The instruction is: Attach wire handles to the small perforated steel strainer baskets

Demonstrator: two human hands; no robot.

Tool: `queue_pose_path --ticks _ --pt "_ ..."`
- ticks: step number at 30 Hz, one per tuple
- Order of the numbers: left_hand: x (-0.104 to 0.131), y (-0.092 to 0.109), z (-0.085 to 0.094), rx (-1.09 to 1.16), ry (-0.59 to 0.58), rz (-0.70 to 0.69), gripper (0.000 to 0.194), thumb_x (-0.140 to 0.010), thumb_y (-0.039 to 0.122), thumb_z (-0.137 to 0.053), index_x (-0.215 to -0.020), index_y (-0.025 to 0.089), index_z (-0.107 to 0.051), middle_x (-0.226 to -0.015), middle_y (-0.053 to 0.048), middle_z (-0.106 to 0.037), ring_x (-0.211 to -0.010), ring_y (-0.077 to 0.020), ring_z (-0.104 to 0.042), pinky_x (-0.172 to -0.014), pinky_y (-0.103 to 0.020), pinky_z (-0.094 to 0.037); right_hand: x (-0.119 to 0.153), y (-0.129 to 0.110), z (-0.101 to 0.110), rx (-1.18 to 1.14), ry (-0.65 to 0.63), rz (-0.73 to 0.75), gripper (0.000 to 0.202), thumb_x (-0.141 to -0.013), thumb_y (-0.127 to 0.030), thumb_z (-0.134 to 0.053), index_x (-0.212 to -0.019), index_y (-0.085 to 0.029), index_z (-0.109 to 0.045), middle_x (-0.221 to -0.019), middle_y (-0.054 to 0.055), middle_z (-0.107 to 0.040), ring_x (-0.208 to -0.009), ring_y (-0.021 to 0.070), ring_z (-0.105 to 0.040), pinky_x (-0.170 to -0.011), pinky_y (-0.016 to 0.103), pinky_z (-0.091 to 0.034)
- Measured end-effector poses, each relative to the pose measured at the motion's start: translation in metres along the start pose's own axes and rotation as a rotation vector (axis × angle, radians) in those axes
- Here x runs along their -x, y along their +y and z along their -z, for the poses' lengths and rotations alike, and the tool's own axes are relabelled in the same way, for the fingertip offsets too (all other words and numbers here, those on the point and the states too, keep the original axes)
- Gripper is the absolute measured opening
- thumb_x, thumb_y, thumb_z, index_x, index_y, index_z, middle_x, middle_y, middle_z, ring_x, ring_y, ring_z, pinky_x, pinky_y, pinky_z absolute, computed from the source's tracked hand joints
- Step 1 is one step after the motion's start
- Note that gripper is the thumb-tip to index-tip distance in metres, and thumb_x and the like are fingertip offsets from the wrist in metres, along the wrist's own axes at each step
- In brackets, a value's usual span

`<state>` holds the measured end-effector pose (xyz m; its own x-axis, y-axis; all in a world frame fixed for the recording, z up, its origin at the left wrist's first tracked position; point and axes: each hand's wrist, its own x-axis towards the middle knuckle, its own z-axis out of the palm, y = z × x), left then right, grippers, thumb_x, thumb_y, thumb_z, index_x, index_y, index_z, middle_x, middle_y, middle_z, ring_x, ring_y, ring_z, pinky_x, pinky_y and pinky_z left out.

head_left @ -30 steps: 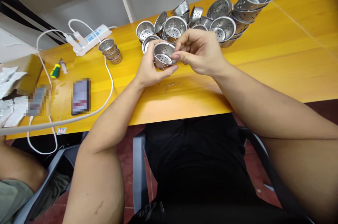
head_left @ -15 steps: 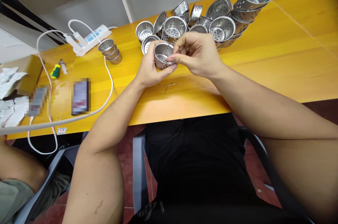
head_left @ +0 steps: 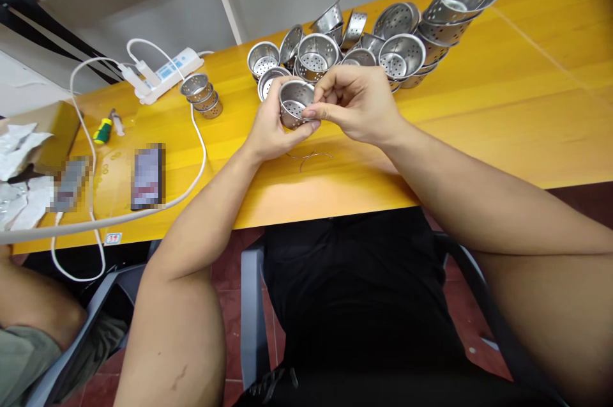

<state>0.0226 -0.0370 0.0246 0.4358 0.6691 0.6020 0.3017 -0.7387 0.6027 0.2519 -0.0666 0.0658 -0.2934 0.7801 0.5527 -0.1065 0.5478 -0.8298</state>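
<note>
My left hand (head_left: 272, 122) is wrapped round a small perforated metal strainer cup (head_left: 293, 97), its mouth tilted up toward me. At the cup's right rim, my right hand (head_left: 361, 103) has thumb and forefinger pinched together. Whatever sits between those fingertips is too small or hidden to make out. Just below the hands, thin wire pieces (head_left: 310, 155) lie on the yellow table (head_left: 306, 199). Behind the hands is a cluster of similar strainer cups (head_left: 317, 55), some nested, some tipped on their sides.
A tall leaning stack of strainer cups (head_left: 443, 30) stands at the back right. Left of my hands are a short cup stack (head_left: 204, 97), a power strip (head_left: 170, 78), a phone (head_left: 147, 177), a green-yellow screwdriver (head_left: 102, 131) and a looping white cable (head_left: 198, 170). A person sits at far left.
The view has shifted very slightly. Both hands keep nearly the same hold on the strainer cup, with the right fingertips still at its rim.
</note>
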Motion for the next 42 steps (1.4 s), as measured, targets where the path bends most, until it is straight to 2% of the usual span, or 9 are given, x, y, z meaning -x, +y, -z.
queue_pose_path --ticks 7,11,18,23,29,32,35,39,42 --pt "-0.002 -0.001 0.000 0.011 0.050 0.033 0.089 -0.089 0.090 -0.085 -0.150 0.035 -0.050 -0.139 -0.008 -0.073 -0.132 -0.0324 -0.080 -0.120 -0.051 -0.066 0.003 -0.005 0.000 0.064 0.080 0.050 0.051 -0.076 -0.070 -0.112 -0.106 -0.038 -0.084 -0.097 0.002 -0.080 -0.083 0.0297 -0.071 -0.072 0.047 -0.065" --pt "-0.003 -0.003 0.004 -0.050 0.089 0.081 0.091 -0.086 0.089 -0.088 -0.148 0.033 -0.051 -0.143 -0.009 -0.071 -0.143 -0.0367 -0.077 -0.130 -0.056 -0.061 0.002 -0.010 0.004 0.156 0.102 0.115 0.033 -0.092 -0.065 -0.101 -0.095 -0.036 -0.085 -0.108 0.009 -0.080 -0.106 0.0383 -0.074 -0.090 0.053 -0.068" --pt "-0.003 0.005 0.006 -0.056 0.113 0.056 0.094 -0.085 0.098 -0.081 -0.147 0.034 -0.050 -0.140 -0.007 -0.070 -0.141 -0.0356 -0.078 -0.131 -0.057 -0.061 0.000 -0.004 0.014 0.335 -0.020 0.208 0.008 -0.091 -0.043 -0.095 -0.097 -0.039 -0.091 -0.125 0.011 -0.079 -0.118 0.0424 -0.070 -0.105 0.060 -0.066" --pt "-0.002 0.007 0.004 -0.018 0.106 0.032 0.095 -0.085 0.099 -0.079 -0.148 0.035 -0.047 -0.139 -0.007 -0.069 -0.136 -0.0346 -0.079 -0.125 -0.056 -0.064 0.000 0.007 0.012 0.379 -0.125 0.263 0.023 -0.090 -0.033 -0.086 -0.110 -0.040 -0.094 -0.139 0.012 -0.074 -0.120 0.0419 -0.070 -0.108 0.064 -0.064" --pt "-0.002 0.002 0.001 -0.005 0.111 0.030 0.095 -0.084 0.099 -0.081 -0.149 0.037 -0.048 -0.138 -0.007 -0.069 -0.133 -0.0327 -0.079 -0.122 -0.052 -0.066 0.001 0.010 0.008 0.347 -0.154 0.287 0.029 -0.086 -0.031 -0.086 -0.113 -0.038 -0.094 -0.142 0.014 -0.072 -0.135 0.0446 -0.065 -0.113 0.066 -0.061" --pt "-0.002 0.002 0.005 -0.049 0.125 0.067 0.096 -0.085 0.097 -0.084 -0.150 0.037 -0.048 -0.143 -0.007 -0.068 -0.141 -0.0355 -0.077 -0.128 -0.056 -0.064 0.002 0.006 0.008 0.333 -0.110 0.275 0.023 -0.088 -0.034 -0.087 -0.110 -0.038 -0.092 -0.143 0.014 -0.072 -0.134 0.0447 -0.066 -0.113 0.066 -0.062" --pt "-0.003 0.003 0.013 -0.096 0.177 0.080 0.103 -0.083 0.104 -0.078 -0.152 0.036 -0.046 -0.151 -0.010 -0.065 -0.147 -0.0378 -0.075 -0.134 -0.057 -0.061 0.002 0.002 0.009 0.347 -0.031 0.240 0.028 -0.092 -0.042 -0.089 -0.120 -0.039 -0.090 -0.145 0.012 -0.072 -0.128 0.0420 -0.070 -0.107 0.059 -0.066" --pt "-0.006 -0.003 0.031 -0.176 0.305 0.099 0.110 -0.081 0.109 -0.073 -0.159 0.037 -0.041 -0.165 -0.014 -0.059 -0.159 -0.0391 -0.066 -0.140 -0.055 -0.057 0.000 0.000 0.014 0.319 0.120 0.186 0.041 -0.094 -0.053 -0.094 -0.132 -0.042 -0.086 -0.147 0.009 -0.073 -0.105 0.0348 -0.070 -0.096 0.053 -0.066" --pt "-0.007 -0.014 0.046 -0.246 0.434 0.188 0.107 -0.086 0.103 -0.075 -0.165 0.041 -0.038 -0.173 -0.012 -0.054 -0.169 -0.0367 -0.057 -0.148 -0.051 -0.050 -0.004 0.001 0.018 0.300 0.201 0.173 0.042 -0.092 -0.057 -0.098 -0.129 -0.043 -0.084 -0.140 0.009 -0.075 -0.108 0.0360 -0.066 -0.097 0.054 -0.064"
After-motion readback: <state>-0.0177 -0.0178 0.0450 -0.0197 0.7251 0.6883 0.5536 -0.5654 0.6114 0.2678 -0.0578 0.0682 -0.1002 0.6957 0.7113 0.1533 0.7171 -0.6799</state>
